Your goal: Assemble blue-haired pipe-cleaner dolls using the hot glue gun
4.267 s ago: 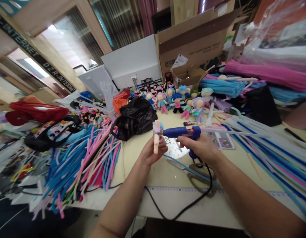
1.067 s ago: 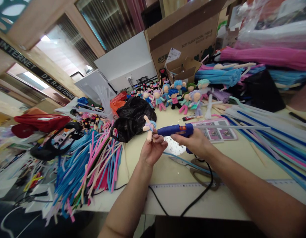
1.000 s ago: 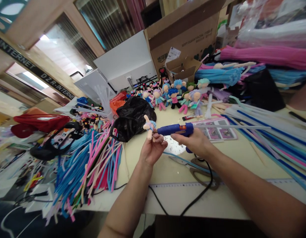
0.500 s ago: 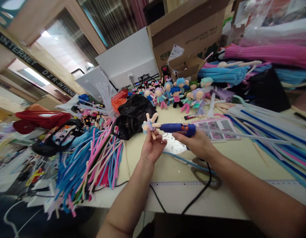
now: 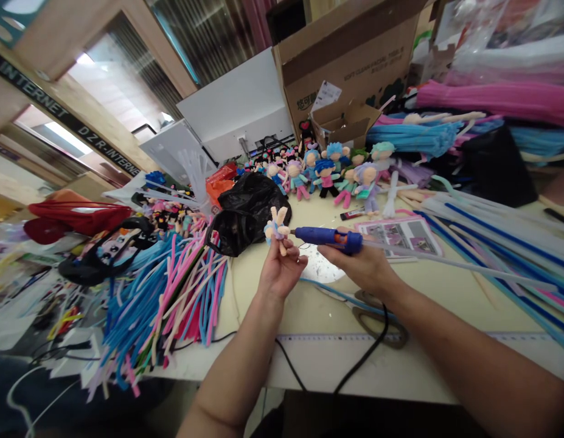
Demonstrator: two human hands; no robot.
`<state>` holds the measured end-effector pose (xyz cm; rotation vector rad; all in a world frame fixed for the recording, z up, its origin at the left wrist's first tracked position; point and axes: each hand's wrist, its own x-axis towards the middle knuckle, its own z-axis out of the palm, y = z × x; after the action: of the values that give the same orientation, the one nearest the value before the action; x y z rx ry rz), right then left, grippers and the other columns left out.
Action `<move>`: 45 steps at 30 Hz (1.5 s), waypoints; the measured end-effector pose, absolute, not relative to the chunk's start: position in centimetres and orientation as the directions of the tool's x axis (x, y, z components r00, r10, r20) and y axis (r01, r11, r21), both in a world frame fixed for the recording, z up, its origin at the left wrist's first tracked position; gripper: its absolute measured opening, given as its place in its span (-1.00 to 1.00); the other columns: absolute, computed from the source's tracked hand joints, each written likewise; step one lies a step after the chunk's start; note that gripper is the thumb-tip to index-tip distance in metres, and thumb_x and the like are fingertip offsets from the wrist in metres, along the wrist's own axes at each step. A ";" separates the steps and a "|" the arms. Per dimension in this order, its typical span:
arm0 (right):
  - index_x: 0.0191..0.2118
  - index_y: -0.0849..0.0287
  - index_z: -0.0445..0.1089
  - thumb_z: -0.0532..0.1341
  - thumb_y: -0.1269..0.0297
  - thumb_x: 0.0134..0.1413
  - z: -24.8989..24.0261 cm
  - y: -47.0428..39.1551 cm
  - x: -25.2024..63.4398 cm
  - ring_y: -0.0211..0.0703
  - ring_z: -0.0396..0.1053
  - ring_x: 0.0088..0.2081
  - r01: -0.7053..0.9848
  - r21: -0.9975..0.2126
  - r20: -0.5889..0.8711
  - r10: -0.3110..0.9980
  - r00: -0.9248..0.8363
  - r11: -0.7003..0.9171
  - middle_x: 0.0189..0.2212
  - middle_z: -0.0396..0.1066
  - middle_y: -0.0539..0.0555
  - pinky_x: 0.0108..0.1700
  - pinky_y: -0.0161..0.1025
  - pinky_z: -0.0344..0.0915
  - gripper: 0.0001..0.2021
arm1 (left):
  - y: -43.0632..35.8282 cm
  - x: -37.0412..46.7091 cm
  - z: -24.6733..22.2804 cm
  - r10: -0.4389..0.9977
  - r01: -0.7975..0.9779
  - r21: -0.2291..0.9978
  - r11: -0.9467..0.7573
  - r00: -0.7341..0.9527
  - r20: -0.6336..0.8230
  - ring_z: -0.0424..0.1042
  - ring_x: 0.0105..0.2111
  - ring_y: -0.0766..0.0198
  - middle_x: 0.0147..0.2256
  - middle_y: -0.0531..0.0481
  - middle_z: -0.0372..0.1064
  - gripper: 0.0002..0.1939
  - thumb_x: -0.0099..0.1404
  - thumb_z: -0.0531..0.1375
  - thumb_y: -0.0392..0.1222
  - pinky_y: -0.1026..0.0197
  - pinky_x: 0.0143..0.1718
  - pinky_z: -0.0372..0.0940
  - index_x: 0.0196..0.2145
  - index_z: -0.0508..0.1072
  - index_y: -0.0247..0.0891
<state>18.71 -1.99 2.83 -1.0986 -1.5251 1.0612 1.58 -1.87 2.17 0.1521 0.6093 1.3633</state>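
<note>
Between the fingertips of my left hand (image 5: 284,266) is a small pipe-cleaner doll (image 5: 276,227), with peach limbs and a pale blue and lilac body. My right hand (image 5: 364,261) is wrapped round a blue hot glue gun (image 5: 330,237), a long clear glue stick (image 5: 446,255) running out of its back. The gun's nozzle points left and is at the doll's peach limb; whether they touch I cannot tell. Below the gun lie a white disc (image 5: 325,267) with specks on it and a pair of scissors (image 5: 373,316), partly under the black cord (image 5: 361,368).
Finished dolls (image 5: 326,176) stand in rows at the back, before cardboard boxes (image 5: 341,67). A black plastic bag (image 5: 245,213) lies behind my left hand. Bundles of pipe cleaners (image 5: 140,298) fill the left; more strips (image 5: 505,243) lie right. A ruler (image 5: 318,337) runs along the front edge.
The doll has turned slightly in my left fingers, its limbs now pointing more upward. The glue gun has barely shifted, and its nozzle tip shows more plainly beside the limb.
</note>
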 end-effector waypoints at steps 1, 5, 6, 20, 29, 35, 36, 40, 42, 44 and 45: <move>-0.45 0.14 0.32 0.23 0.07 -0.02 2.9 -2.0 18.7 -0.30 0.13 -0.52 0.151 -0.966 0.188 0.971 -0.150 0.210 -0.58 0.21 -0.09 -0.46 -0.30 0.10 -0.77 | -1.9 1.6 2.2 0.944 -0.870 0.436 0.230 0.090 -0.317 0.26 -0.60 0.51 -0.55 0.16 0.33 -0.67 0.39 0.01 0.00 0.27 -0.43 0.12 -0.37 0.41 -0.24; -0.47 0.13 0.33 0.24 0.02 -0.06 3.2 -2.1 18.9 -0.29 0.12 -0.53 0.124 -0.985 0.106 0.985 -0.138 0.124 -0.60 0.18 -0.09 -0.48 -0.29 0.10 -0.73 | -2.0 1.6 2.1 0.948 -0.877 0.415 0.242 0.122 -0.295 0.27 -0.59 0.50 -0.55 0.15 0.33 -0.67 0.41 -0.02 -0.02 0.27 -0.42 0.13 -0.35 0.42 -0.23; -0.49 0.14 0.33 0.24 0.01 -0.08 3.3 -2.1 18.9 -0.30 0.11 -0.54 0.105 -0.990 0.080 0.987 -0.137 0.094 -0.61 0.18 -0.09 -0.50 -0.30 0.09 -0.72 | -2.0 1.6 2.1 0.949 -0.877 0.415 0.242 0.124 -0.291 0.27 -0.59 0.50 -0.55 0.15 0.32 -0.67 0.41 -0.02 -0.03 0.27 -0.42 0.13 -0.35 0.42 -0.22; -0.49 0.19 0.45 0.23 -0.02 -0.11 4.1 -2.0 19.4 -0.29 0.18 -0.56 0.099 -0.995 -0.023 0.987 -0.162 -0.007 -0.60 0.33 -0.01 -0.58 -0.34 0.11 -0.67 | -2.4 1.7 2.1 0.953 -0.862 0.437 0.259 0.153 -0.262 0.23 -0.59 0.49 -0.56 0.15 0.26 -0.73 0.40 0.02 -0.08 0.26 -0.39 0.15 -0.37 0.41 -0.23; -0.47 0.19 0.48 0.25 -0.01 -0.10 3.8 -1.5 19.9 -0.28 0.23 -0.56 0.101 -0.993 0.047 0.992 -0.119 0.059 -0.61 0.36 -0.01 -0.56 -0.32 0.15 -0.68 | -2.4 1.6 2.3 0.959 -0.830 0.499 0.249 0.141 -0.244 0.17 -0.61 0.48 -0.59 0.16 0.16 -0.76 0.36 0.08 -0.07 0.27 -0.42 0.15 -0.40 0.39 -0.22; -0.37 0.21 0.51 0.25 -0.07 -0.10 4.3 0.4 24.2 -0.17 0.32 -0.46 0.260 -0.961 0.135 0.978 0.160 0.090 -0.52 0.43 0.04 -0.44 -0.24 0.24 -0.61 | -1.3 0.6 2.1 0.975 -0.727 0.661 0.185 0.050 -0.218 0.17 -0.61 0.47 -0.61 0.13 0.19 -0.65 0.23 0.23 -0.08 0.29 -0.46 0.17 -0.60 0.28 -0.30; -0.35 0.21 0.50 0.24 -0.05 -0.09 4.2 0.6 25.1 -0.14 0.33 -0.43 0.337 -0.936 0.172 0.968 0.185 0.102 -0.50 0.44 0.04 -0.41 -0.23 0.25 -0.63 | -1.1 0.5 1.9 0.977 -0.694 0.699 0.174 0.033 -0.211 0.20 -0.60 0.47 -0.61 0.12 0.20 -0.61 0.21 0.25 -0.08 0.30 -0.47 0.17 -0.64 0.24 -0.31; -0.37 0.19 0.48 0.17 0.05 -0.02 2.8 0.1 28.4 -0.14 0.33 -0.46 0.592 -0.801 0.230 0.958 0.171 0.086 -0.58 0.38 0.01 -0.41 -0.25 0.24 -0.70 | -0.6 0.3 1.3 0.993 -0.523 0.848 0.087 -0.027 -0.118 0.27 -0.58 0.43 -0.67 0.10 0.21 -0.62 0.05 0.36 -0.11 0.34 -0.51 0.14 -0.67 0.26 -0.31; -0.33 0.21 0.48 0.14 0.01 0.01 1.6 -0.6 29.5 -0.17 0.29 -0.55 0.672 -0.741 0.141 0.974 0.175 -0.014 -0.66 0.32 -0.02 -0.47 -0.26 0.20 -0.65 | -0.5 0.2 1.2 0.996 -0.474 0.879 0.042 -0.050 -0.074 0.29 -0.59 0.42 -0.69 0.13 0.20 -0.69 -0.04 0.40 -0.14 0.34 -0.52 0.12 -0.60 0.34 -0.31; -0.29 0.24 0.49 0.12 -0.02 0.02 0.3 -1.2 30.2 -0.17 0.31 -0.56 0.727 -0.684 0.107 0.979 0.174 -0.055 -0.65 0.33 0.00 -0.46 -0.27 0.20 -0.60 | -0.4 0.1 1.2 0.996 -0.464 0.885 0.018 -0.067 -0.055 0.29 -0.59 0.42 -0.69 0.14 0.21 -0.69 -0.10 0.42 -0.14 0.34 -0.53 0.10 -0.56 0.37 -0.31; -0.27 0.24 0.49 0.11 -0.02 0.03 -0.2 -1.5 30.4 -0.16 0.32 -0.54 0.754 -0.655 0.115 0.980 0.161 -0.047 -0.63 0.36 0.01 -0.44 -0.26 0.21 -0.59 | -0.4 0.0 1.2 0.996 -0.466 0.885 0.010 -0.072 -0.049 0.29 -0.60 0.42 -0.68 0.14 0.22 -0.68 -0.12 0.43 -0.13 0.34 -0.54 0.10 -0.55 0.37 -0.31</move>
<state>30.37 -1.50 -0.15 -1.8526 -1.6440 0.4945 -0.01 -0.35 1.21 0.7838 0.9145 1.4363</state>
